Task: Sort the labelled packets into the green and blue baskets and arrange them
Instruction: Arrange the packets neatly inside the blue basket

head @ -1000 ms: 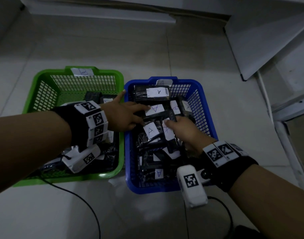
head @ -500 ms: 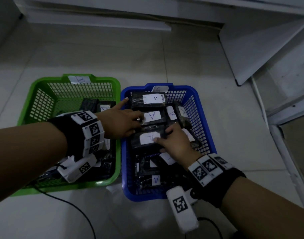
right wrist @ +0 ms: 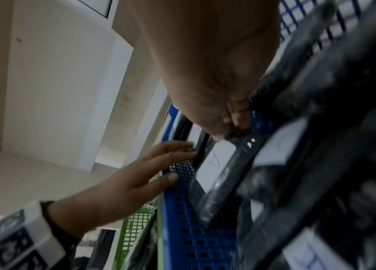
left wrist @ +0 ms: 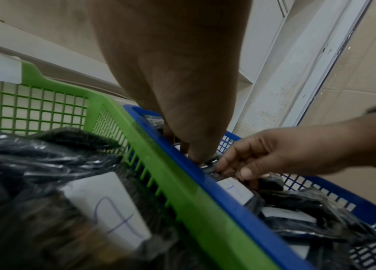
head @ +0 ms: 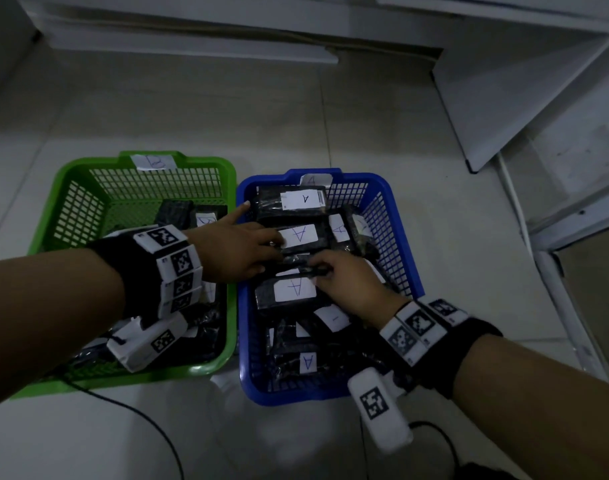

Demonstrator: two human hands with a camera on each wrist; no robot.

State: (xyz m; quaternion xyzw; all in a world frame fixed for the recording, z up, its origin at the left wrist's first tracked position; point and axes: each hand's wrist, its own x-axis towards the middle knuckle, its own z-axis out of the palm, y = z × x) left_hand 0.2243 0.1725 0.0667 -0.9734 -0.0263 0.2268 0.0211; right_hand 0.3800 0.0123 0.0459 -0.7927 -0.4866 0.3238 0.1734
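Note:
Black plastic packets with white A labels fill the blue basket (head: 404, 247). Two lie in a row at its far end. My left hand (head: 270, 245) reaches over from the green basket (head: 85, 171) and rests straight fingers on the second A packet (head: 301, 235). My right hand (head: 318, 273) pinches the far edge of a third A packet (head: 292, 289), which lies flat just below those two. The right wrist view shows that packet (right wrist: 214, 160) under the thumb. In the left wrist view my right hand's fingers (left wrist: 226, 167) curl on the packet's edge.
The green basket holds more black packets (head: 178, 213), one labelled B, and carries a B tag (head: 153, 162) on its far rim. More packets (head: 306, 362) lie loose at the blue basket's near end. Both baskets stand on a pale tiled floor (head: 469, 289). White panels lean at right.
My right hand has turned the tilted A packet flat and laid it below the other two. My left hand has stayed on the second packet.

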